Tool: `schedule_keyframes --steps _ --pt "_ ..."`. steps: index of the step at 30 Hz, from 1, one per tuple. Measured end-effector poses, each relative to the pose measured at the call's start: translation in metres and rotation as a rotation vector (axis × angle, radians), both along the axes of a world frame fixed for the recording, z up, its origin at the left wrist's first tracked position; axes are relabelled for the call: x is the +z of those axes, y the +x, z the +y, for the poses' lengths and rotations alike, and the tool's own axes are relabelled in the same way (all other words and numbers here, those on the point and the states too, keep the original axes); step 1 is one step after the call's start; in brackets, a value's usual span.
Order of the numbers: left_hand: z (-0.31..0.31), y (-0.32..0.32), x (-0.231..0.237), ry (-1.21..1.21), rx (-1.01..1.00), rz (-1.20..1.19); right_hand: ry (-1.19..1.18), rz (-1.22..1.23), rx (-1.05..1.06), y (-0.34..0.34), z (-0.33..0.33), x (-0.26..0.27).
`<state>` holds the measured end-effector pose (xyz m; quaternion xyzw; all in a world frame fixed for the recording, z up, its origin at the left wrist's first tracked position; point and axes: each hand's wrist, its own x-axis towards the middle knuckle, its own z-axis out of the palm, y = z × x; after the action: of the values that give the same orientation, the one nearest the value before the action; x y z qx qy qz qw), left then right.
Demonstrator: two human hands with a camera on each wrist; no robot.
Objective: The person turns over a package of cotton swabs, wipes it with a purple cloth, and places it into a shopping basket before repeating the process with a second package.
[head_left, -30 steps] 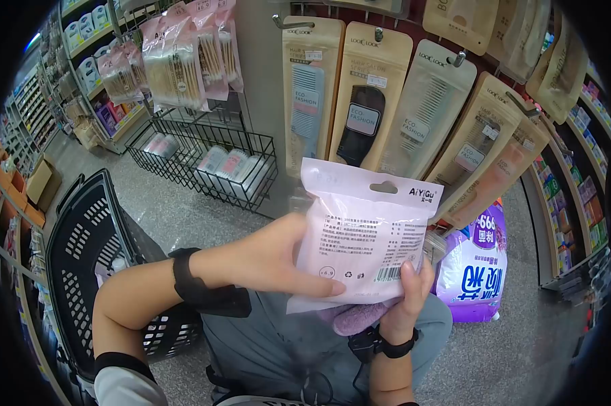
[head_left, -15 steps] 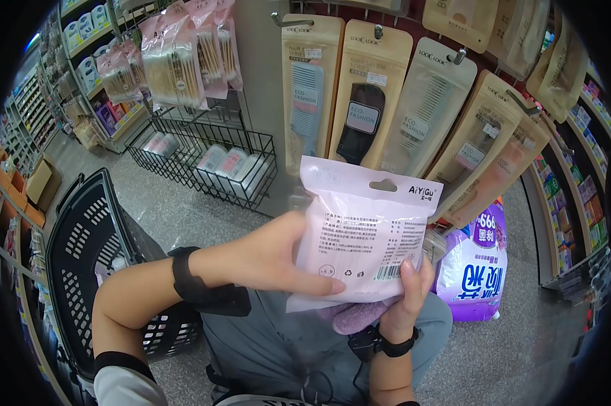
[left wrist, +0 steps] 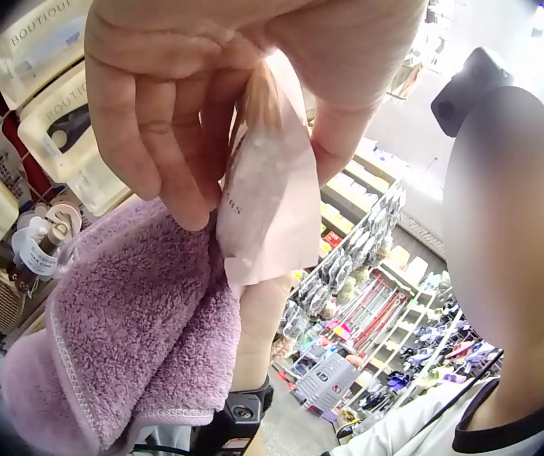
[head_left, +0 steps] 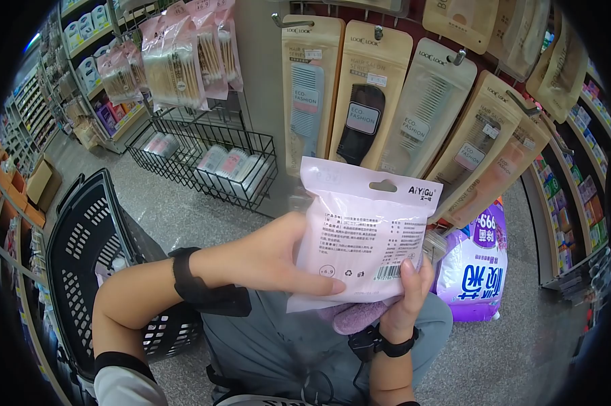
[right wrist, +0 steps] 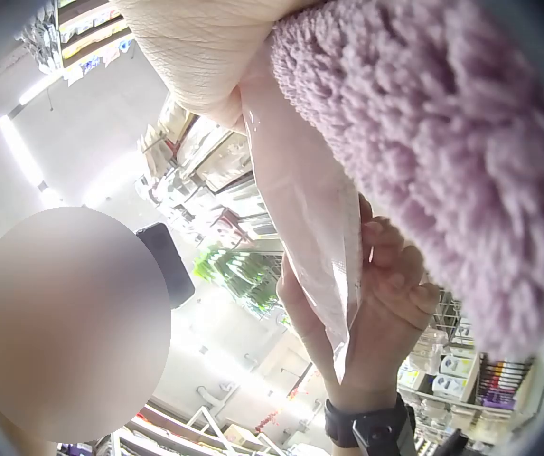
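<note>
A pink-white AiYiGu packet (head_left: 366,237), printed side facing up, is held between both hands in the head view. My left hand (head_left: 278,254) grips its left edge, thumb across the front and fingers behind. My right hand (head_left: 413,291) pinches the lower right corner by the barcode. A purple fluffy cloth (head_left: 356,318) hangs below the packet at the right hand. The left wrist view shows the left fingers (left wrist: 172,142) curled behind the packet (left wrist: 272,204) beside the cloth (left wrist: 149,313). In the right wrist view the cloth (right wrist: 433,142) covers much of the right side.
A black shopping basket (head_left: 102,271) stands on the floor at the left. Packaged combs (head_left: 309,95) hang ahead, with cotton swab packs (head_left: 173,61) and a wire basket (head_left: 204,159) to their left. A purple detergent bag (head_left: 471,271) stands right of the knee.
</note>
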<state>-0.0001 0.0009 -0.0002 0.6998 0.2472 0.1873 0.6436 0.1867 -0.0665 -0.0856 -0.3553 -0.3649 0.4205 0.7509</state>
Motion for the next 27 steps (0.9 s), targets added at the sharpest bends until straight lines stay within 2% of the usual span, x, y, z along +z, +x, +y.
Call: schedule_keyframes --steps 27 --pt "-0.0003 0.0003 -0.0006 0.003 0.004 0.009 0.001 -0.003 0.004 0.0004 -0.0009 0.0007"
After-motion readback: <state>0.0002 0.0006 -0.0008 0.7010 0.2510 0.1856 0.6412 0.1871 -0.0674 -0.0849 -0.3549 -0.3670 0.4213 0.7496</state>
